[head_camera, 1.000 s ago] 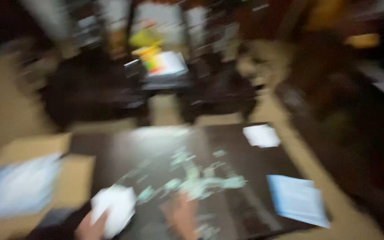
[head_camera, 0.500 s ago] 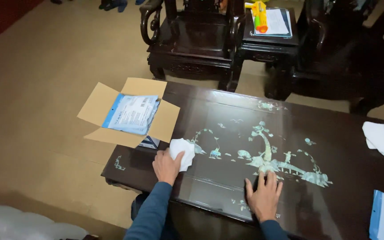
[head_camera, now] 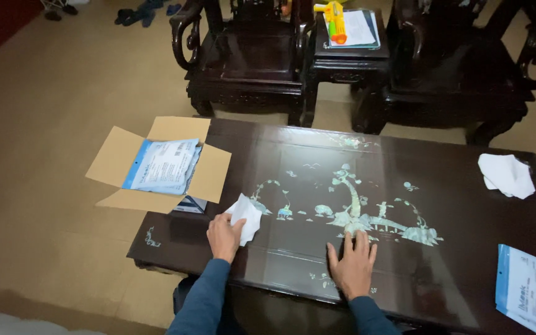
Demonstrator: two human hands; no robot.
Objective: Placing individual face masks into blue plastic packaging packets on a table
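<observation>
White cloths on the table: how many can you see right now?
2. One cloth is under the left hand near the table's left end; the other cloth lies loose at the far right corner. More may be in the box.

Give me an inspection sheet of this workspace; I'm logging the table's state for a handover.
Surface: dark wooden table with pale inlaid picture, glossy.
Job's things: white cloth on the table under the left hand.
Clutter: open cardboard box holding a blue-and-white packet; crumpled white cloth far right; another blue-edged packet at the near right corner.
Grips: left hand holds the cloth; right hand flat on the table.
Cables: nothing seen.
Surroundings: tan floor, dark carved chairs, side table with papers and a yellow toy.
</observation>
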